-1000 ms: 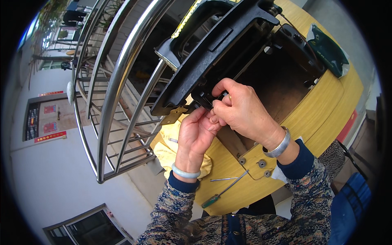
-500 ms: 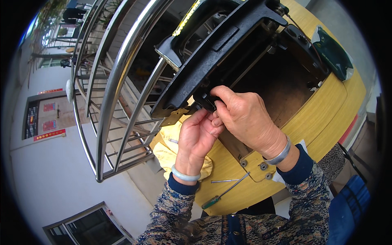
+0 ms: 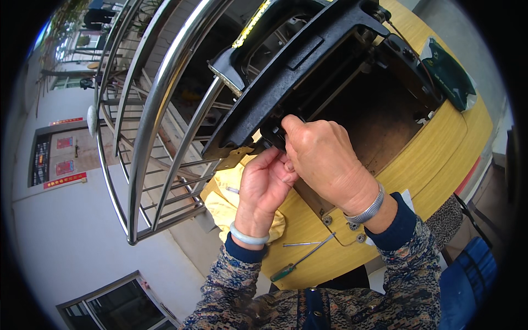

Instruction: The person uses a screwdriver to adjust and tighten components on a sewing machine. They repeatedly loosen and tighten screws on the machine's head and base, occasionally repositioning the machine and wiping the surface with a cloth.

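A black sewing machine (image 3: 264,91) is tipped back on the yellow wooden table (image 3: 434,157), its hollow underside facing me. Both hands meet at the lower left end of its bed. My right hand (image 3: 330,159) is closed in a pinch there, its fingertips against the dark parts. Just beneath, my left hand (image 3: 264,184) has its palm turned up, thumb and fingers pressed together at the same spot. Whatever small part they pinch is hidden by the fingers. A brass-coloured plate (image 3: 234,158) sits at the bed's end beside my left hand.
A green-handled screwdriver (image 3: 284,272) and a thin metal rod (image 3: 301,243) lie near the table's front edge. Small round metal bobbins (image 3: 353,226) are by my right wrist. Yellow cloth (image 3: 218,206) lies left, a green packet (image 3: 448,74) far right. A steel railing (image 3: 159,104) borders the left.
My right hand has shifted slightly left and its wrist has turned, bringing the knuckles over. My left hand stays nearly in place, and the sewing machine has not moved.
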Tool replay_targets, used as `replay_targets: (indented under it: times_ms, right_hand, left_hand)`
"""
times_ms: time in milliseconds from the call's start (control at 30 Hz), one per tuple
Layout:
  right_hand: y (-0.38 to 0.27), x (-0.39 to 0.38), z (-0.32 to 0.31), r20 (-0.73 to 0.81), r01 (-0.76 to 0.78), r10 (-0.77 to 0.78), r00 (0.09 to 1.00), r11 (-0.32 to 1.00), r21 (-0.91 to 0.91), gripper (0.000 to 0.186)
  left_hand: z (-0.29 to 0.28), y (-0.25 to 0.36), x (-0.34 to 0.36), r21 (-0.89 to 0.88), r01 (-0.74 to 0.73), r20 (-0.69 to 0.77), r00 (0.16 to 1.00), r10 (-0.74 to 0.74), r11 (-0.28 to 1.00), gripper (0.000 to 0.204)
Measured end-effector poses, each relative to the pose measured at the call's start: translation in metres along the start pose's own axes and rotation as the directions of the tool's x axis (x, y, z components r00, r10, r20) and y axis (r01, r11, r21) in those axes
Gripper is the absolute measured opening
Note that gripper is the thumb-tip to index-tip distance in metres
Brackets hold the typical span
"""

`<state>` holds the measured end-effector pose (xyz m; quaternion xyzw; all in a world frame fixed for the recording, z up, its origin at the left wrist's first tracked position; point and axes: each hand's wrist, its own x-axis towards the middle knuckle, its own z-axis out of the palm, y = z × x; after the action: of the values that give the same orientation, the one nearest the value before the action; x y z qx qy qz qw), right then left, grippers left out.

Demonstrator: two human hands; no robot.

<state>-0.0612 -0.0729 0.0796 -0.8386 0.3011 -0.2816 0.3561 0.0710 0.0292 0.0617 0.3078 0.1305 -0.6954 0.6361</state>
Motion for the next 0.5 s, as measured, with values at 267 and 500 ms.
replay_targets:
  times_ms: [267, 500]
  right_hand:
    - [0.005, -0.002, 0.005, -0.054, 0.068, -0.072, 0.996, 0.996, -0.060, 0.010]
    - [0.017, -0.022, -0.032, 0.041, -0.201, 0.211, 0.977, 0.833, 0.515, 0.004]
  left_hand:
    - [0.002, -0.001, 0.000, -0.035, -0.002, 0.013, 1.000, 0.002, 0.999, 0.028]
    - [0.000, -0.001, 0.003, -0.047, 0.013, 0.045, 0.999, -0.011, 0.999, 0.027]
